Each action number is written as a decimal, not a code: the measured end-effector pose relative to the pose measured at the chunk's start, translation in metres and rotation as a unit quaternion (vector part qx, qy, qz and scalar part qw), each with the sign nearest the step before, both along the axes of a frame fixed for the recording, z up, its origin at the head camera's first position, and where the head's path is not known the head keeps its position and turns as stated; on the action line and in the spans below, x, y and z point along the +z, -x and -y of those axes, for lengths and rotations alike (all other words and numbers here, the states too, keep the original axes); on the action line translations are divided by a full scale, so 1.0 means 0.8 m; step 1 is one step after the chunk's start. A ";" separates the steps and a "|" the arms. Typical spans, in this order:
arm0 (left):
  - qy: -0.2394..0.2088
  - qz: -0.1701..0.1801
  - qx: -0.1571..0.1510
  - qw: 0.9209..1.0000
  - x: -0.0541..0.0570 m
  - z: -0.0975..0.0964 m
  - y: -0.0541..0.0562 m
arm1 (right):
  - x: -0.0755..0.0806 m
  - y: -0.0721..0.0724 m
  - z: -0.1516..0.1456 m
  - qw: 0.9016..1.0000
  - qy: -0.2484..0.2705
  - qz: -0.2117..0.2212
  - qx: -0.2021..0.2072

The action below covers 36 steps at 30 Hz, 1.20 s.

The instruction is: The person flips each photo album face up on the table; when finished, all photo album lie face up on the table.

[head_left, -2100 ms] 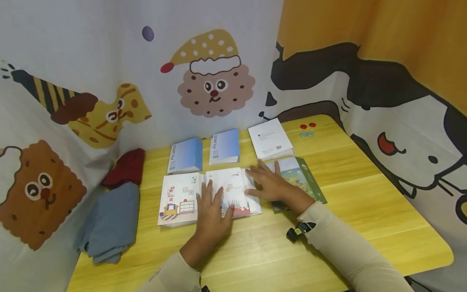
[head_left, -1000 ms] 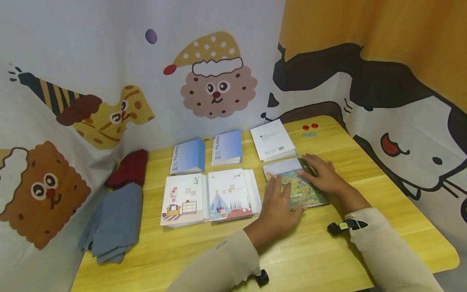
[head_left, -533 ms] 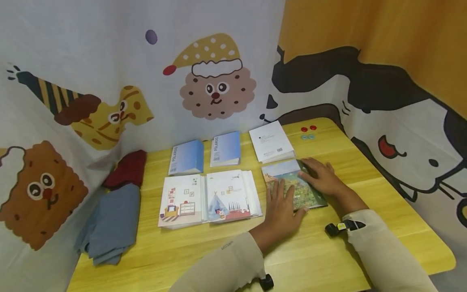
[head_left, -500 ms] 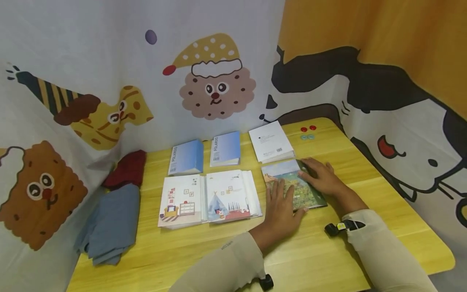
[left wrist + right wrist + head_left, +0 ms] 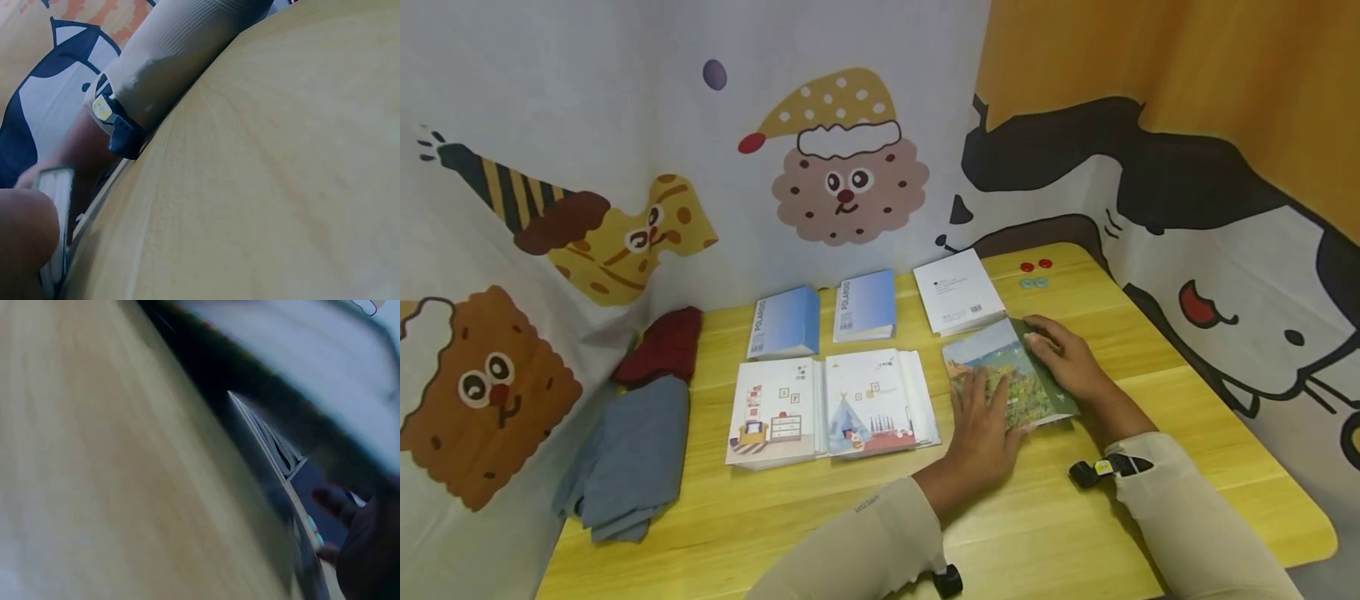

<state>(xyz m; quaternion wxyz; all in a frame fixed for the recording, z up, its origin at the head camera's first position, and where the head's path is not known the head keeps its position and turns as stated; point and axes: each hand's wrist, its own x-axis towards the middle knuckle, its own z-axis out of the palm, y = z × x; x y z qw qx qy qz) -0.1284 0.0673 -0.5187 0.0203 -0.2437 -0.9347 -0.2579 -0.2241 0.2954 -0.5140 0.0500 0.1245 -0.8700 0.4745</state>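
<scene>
A landscape-covered photo album (image 5: 988, 346) with a dark green spine lies at the right of the front row, its right side raised. My left hand (image 5: 981, 429) rests on its lower left cover with fingers extended. At the spine edge, my right hand (image 5: 1071, 367) grips the album, thumb over the cover. The right wrist view shows a gap between the tabletop and the lifted album (image 5: 300, 356), with my right fingers (image 5: 337, 506) at the far end. In the left wrist view, the album's pale page edge (image 5: 57, 194) stands beside my left hand (image 5: 25, 231).
Two white illustrated albums (image 5: 775, 408) lie side by side to the left. Behind are two blue albums (image 5: 865, 304) and a white one (image 5: 958, 287). Red and pale blue buttons (image 5: 1033, 283) sit back right; folded grey-blue cloth (image 5: 632, 458) and dark red cloth (image 5: 662, 346) lie left.
Both hands have moved from the white albums to the landscape album on the right. Its right side has since risen with my right hand, while my left hand stays on the cover.
</scene>
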 end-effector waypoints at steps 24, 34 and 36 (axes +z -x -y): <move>-0.276 -0.079 -0.138 0.948 0.000 0.007 0.012 | 0.014 -0.018 0.024 0.953 0.254 -0.089 0.142; -0.356 -0.037 -0.097 0.929 0.008 0.015 0.009 | -0.001 -0.011 0.022 0.975 0.088 -0.087 0.185; -0.364 0.004 -0.063 0.929 0.009 0.018 0.011 | -0.003 -0.011 0.022 0.977 0.060 -0.090 0.183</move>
